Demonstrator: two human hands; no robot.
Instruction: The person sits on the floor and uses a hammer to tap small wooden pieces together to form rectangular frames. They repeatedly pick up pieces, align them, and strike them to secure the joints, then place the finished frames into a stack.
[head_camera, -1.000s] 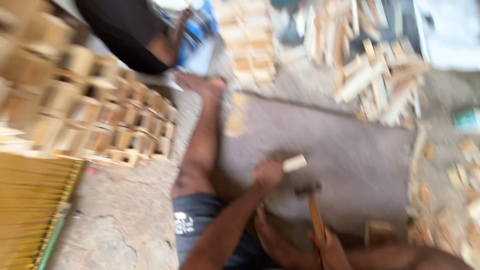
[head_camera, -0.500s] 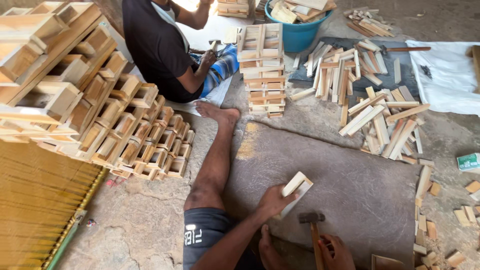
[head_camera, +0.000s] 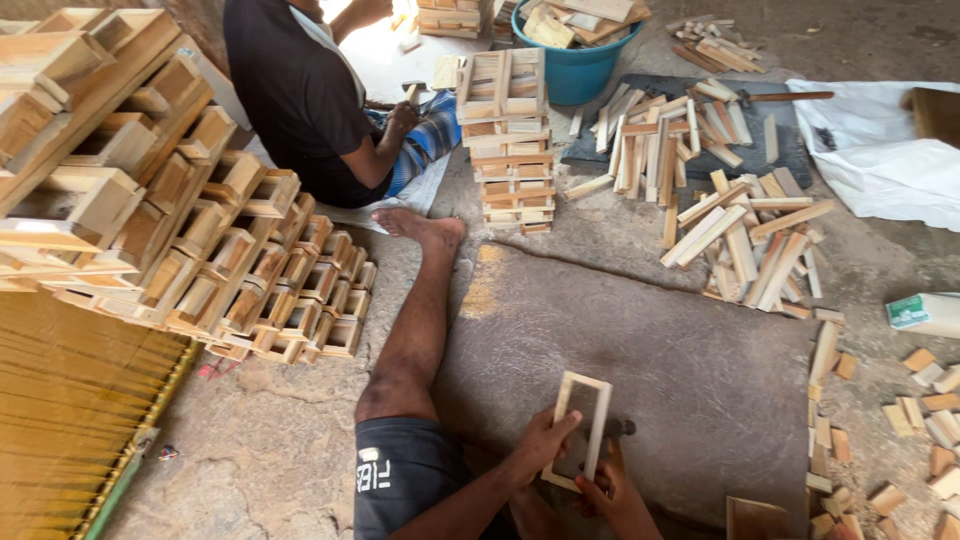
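While a second person (head_camera: 300, 100) sits beyond the outstretched leg (head_camera: 415, 310) with a small hammer in hand, stacked wooden frames (head_camera: 180, 200) rise like a wall along the left, a tall stack of frames (head_camera: 505, 140) stands just past the foot, and loose wooden slats (head_camera: 740, 235) lie scattered to the right, with a blue tub (head_camera: 575, 60) of offcuts and a white sheet (head_camera: 880, 150) further back. Small wood blocks (head_camera: 925, 420) litter the right edge of the floor. A rectangular frame (head_camera: 580, 430) of pale wood, open in the middle, stands tilted on a flat grey stone slab (head_camera: 700, 370), close to the wearer's lap. The left hand (head_camera: 540, 450) has its grip closed around the frame's left rail, thumb over the front. The right hand (head_camera: 610, 495) sits below the frame's lower end, wrapped around a hammer (head_camera: 615, 430) whose head peeks out behind the frame. Most of the slab ahead and to the right lies bare, bounded by slats at its far edge and blocks along its right.
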